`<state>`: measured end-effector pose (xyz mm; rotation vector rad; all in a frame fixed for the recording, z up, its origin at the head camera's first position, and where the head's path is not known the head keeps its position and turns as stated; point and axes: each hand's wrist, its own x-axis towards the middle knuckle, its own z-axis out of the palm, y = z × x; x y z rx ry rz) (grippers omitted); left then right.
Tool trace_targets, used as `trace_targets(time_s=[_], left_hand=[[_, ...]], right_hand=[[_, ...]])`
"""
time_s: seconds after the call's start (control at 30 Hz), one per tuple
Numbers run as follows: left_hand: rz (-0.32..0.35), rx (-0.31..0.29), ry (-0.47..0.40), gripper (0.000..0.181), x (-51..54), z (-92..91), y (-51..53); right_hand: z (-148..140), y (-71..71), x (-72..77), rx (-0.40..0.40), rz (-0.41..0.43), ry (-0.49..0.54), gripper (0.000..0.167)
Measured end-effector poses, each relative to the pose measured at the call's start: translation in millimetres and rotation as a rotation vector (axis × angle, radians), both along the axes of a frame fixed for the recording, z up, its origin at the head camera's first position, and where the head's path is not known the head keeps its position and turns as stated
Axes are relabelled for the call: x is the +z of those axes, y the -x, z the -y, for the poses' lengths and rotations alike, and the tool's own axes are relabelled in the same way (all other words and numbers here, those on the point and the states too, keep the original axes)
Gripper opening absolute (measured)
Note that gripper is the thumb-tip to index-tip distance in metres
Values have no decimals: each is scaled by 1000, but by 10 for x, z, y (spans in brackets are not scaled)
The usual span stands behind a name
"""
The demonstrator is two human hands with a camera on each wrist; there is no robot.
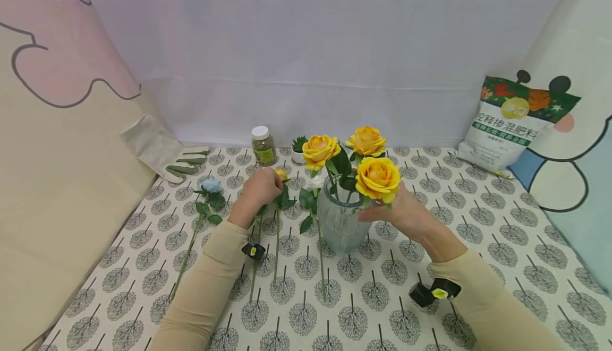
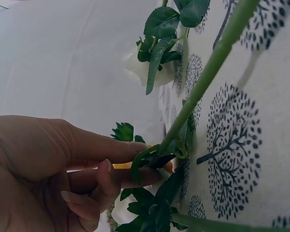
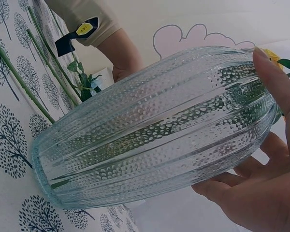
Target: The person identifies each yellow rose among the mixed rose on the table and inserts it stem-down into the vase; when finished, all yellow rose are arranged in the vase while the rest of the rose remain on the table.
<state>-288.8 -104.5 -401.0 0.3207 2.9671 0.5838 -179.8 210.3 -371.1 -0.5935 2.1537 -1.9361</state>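
Note:
My left hand [image 1: 260,187] pinches a yellow rose [image 1: 281,174] just below its bloom, between thumb and forefinger. Its green stem [image 2: 199,94] slants up and away from the fingertips in the left wrist view. My right hand [image 1: 406,215] holds a ribbed, dimpled glass vase [image 3: 159,128] near the rim, fingers and thumb around its side. The vase stands upright on the cloth. Three yellow roses [image 1: 377,178] with dark green leaves rise out of it. To the vase's left lies a white rose [image 1: 315,182], its stem toward me. Another stem lies partly hidden by my left hand.
A blue rose [image 1: 210,185] lies at the left, behind it a grey work glove [image 1: 158,149]. Farther back are a white-capped jar [image 1: 264,146] and a small potted succulent [image 1: 298,152]. A fertilizer bag [image 1: 507,128] leans at the back right. Tree-patterned cloth covers the table.

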Motion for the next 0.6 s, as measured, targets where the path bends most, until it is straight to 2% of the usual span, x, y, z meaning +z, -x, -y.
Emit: trace_targets(time_s=[0.1,0.23,0.33,0.5,0.6], left_hand=[[12,9,-8,12,11,7,7],[32,14,-20,21,32,37,12],[49,-4,-29,24,39,51,4],[96,-39,-9,9,71,52,-19],[100,-54,15,3,109,67,-20]], right_hand=[[-3,3,1,3,-5,5,99],[13,19,13,15,-19,12,97],[19,16,21,5,-24,-12,94],[5,-13,29,-6,-19,-41,91],[13,2,41,1,-19,-25,88]])
